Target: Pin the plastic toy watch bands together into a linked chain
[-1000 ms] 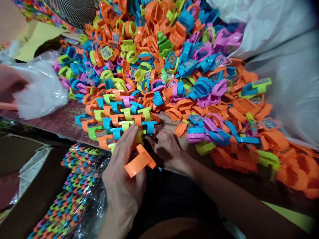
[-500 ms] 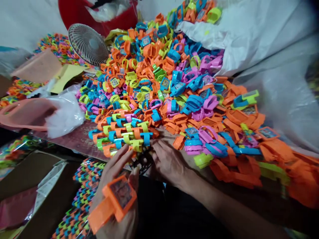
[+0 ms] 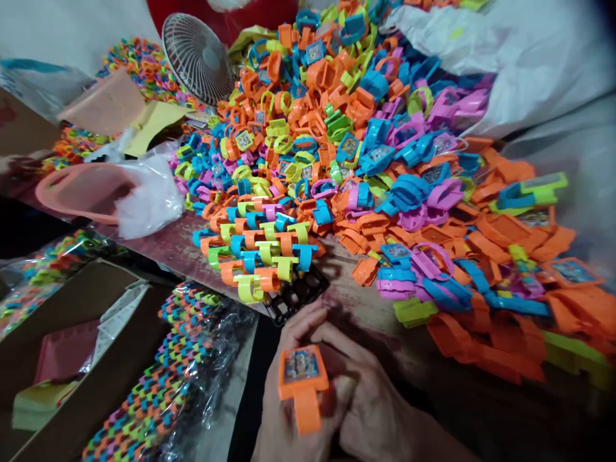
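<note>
My left hand [image 3: 282, 391] and my right hand [image 3: 368, 385] are together at the table's front edge, fingers curled in against each other. Anything between them is hidden. An orange toy watch [image 3: 302, 375] with a picture face lies across the back of my left hand; its strap hangs toward me. Just beyond my fingertips is a black tray [image 3: 301, 295] with openings, its near part bare. Rows of toy watches [image 3: 260, 247] in orange, yellow, blue and green stand upright on its far part.
A big heap of loose toy watches [image 3: 332, 122] covers the back and right of the table. A fan [image 3: 197, 59], a pink basket [image 3: 52, 186] and a white sack [image 3: 524, 70] stand around it. Below left are a cardboard box [image 3: 115, 378] and bagged filled trays [image 3: 163, 372].
Both hands have drawn back from the black tray toward me and come together. The bare near part of the tray now shows. The view has shifted left and down.
</note>
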A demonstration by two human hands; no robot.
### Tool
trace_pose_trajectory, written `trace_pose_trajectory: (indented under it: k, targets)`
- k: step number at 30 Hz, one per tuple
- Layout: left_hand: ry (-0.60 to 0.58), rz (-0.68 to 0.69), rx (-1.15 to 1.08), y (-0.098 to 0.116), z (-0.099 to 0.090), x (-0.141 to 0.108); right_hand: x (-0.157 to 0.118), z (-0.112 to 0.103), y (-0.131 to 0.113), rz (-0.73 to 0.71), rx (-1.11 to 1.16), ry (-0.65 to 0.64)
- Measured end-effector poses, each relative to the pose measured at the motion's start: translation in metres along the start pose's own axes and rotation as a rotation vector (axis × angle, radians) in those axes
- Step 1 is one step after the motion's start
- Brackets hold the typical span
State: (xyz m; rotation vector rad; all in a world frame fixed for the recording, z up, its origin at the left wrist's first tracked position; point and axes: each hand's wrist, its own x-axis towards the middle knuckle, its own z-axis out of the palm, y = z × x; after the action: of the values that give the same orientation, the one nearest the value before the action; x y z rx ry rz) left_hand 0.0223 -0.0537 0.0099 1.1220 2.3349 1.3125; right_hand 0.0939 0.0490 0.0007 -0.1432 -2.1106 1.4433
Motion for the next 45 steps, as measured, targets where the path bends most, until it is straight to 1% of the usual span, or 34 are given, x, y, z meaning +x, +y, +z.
trace_pose_trajectory:
  k: [2, 3, 5, 6, 8, 9, 10, 11, 13, 14, 15, 17, 20, 22, 24, 26, 29, 32, 35, 39, 42, 45]
  targets:
    - [-0.03, 0.022, -0.057, 0.0, -0.006, 0.0, 0.005, -0.014, 0.012, 0.0, -0.132, 0.068]
    - [-0.031, 0.054, -0.066, 0.0, -0.01, 0.001, 0.01, -0.022, 0.019, 0.036, -0.23, 0.127]
    - [0.004, 0.165, 0.005, -0.001, -0.022, 0.009, 0.023, -0.034, 0.032, 0.165, -0.396, 0.249]
    - [0.021, 0.242, 0.075, 0.001, -0.03, 0.015, 0.029, -0.038, 0.039, 0.229, -0.424, 0.291]
    - [0.042, 0.399, 0.216, 0.005, -0.048, 0.03, 0.041, -0.041, 0.05, 0.297, -0.338, 0.312]
    - [0.063, 0.463, 0.276, 0.008, -0.057, 0.038, 0.046, -0.041, 0.055, 0.294, -0.254, 0.306]
    - [0.102, 0.488, 0.341, 0.011, -0.065, 0.046, 0.05, -0.039, 0.059, 0.289, -0.174, 0.291]
    - [0.157, 0.481, 0.401, 0.014, -0.071, 0.054, 0.052, -0.037, 0.062, 0.288, -0.111, 0.279]
    - [0.249, 0.417, 0.506, 0.016, -0.076, 0.067, 0.055, -0.033, 0.066, 0.304, -0.052, 0.278]
    - [0.258, 0.389, 0.546, 0.016, -0.076, 0.073, 0.056, -0.031, 0.068, 0.317, -0.055, 0.28]
    - [0.234, 0.383, 0.578, 0.015, -0.074, 0.078, 0.056, -0.028, 0.07, 0.331, -0.074, 0.278]
    - [0.117, 0.421, 0.648, 0.013, -0.068, 0.087, 0.058, -0.025, 0.074, 0.348, -0.129, 0.263]
    - [-0.022, 0.506, 0.774, 0.012, -0.059, 0.1, 0.06, -0.022, 0.08, 0.344, -0.206, 0.263]
    - [-0.093, 0.519, 0.845, 0.01, -0.057, 0.107, 0.061, -0.024, 0.082, 0.341, -0.224, 0.271]
    - [-0.129, 0.513, 0.869, 0.005, -0.058, 0.11, 0.061, -0.027, 0.082, 0.344, -0.223, 0.261]
    - [-0.111, 0.516, 0.855, -0.002, -0.06, 0.11, 0.065, -0.028, 0.079, 0.341, -0.206, 0.261]
    - [-0.067, 0.52, 0.825, -0.009, -0.06, 0.108, 0.075, -0.027, 0.072, 0.286, -0.177, 0.275]
    - [-0.057, 0.525, 0.81, -0.011, -0.058, 0.107, 0.085, -0.022, 0.066, 0.271, -0.209, 0.222]
    - [-0.041, 0.526, 0.797, -0.01, -0.056, 0.106, 0.088, -0.018, 0.066, 0.252, -0.291, 0.168]
    - [-0.004, 0.531, 0.774, -0.009, -0.056, 0.106, 0.087, -0.017, 0.074, 0.095, -0.377, 0.14]
    - [-0.007, 0.525, 0.774, -0.009, -0.057, 0.105, 0.089, -0.016, 0.079, -0.015, -0.437, 0.096]
    - [-0.021, 0.488, 0.781, -0.006, -0.057, 0.103, 0.091, -0.015, 0.08, -0.051, -0.475, 0.077]
